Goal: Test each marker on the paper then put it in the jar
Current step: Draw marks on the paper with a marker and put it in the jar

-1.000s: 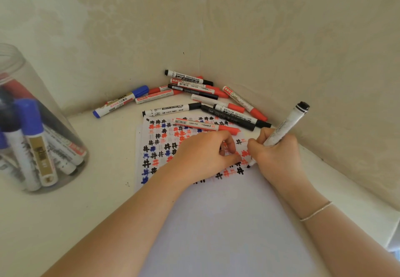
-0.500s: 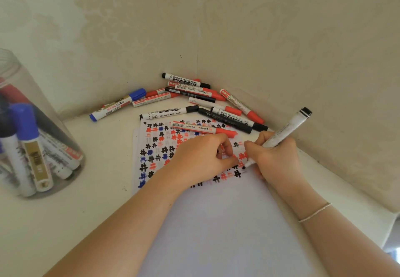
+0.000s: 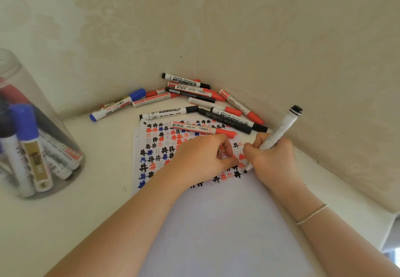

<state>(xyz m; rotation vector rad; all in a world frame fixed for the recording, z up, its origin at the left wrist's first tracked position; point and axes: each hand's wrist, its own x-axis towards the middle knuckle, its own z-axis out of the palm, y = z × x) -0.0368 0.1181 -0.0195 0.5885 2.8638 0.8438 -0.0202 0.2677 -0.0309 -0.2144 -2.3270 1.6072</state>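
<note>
My right hand (image 3: 273,164) grips a white marker (image 3: 279,132) with a black end, its tip touching the paper (image 3: 216,222) beside the lowest row of hash marks. With its fingers curled under, my left hand (image 3: 201,159) rests on the marked part of the sheet, and I see nothing held in it. A clear jar (image 3: 32,146) at the far left holds several blue, black and red markers. Several loose markers (image 3: 194,99) lie in the corner beyond the paper, and one red marker (image 3: 203,129) lies on the sheet's top edge.
Two wallpapered walls meet in a corner (image 3: 197,66) just behind the marker pile. The white tabletop (image 3: 104,168) runs from the jar to the paper. The right wall runs close along my right hand and forearm.
The marker tip in my right hand has shifted slightly down along the lowest row of marks. My left hand stays on the paper.
</note>
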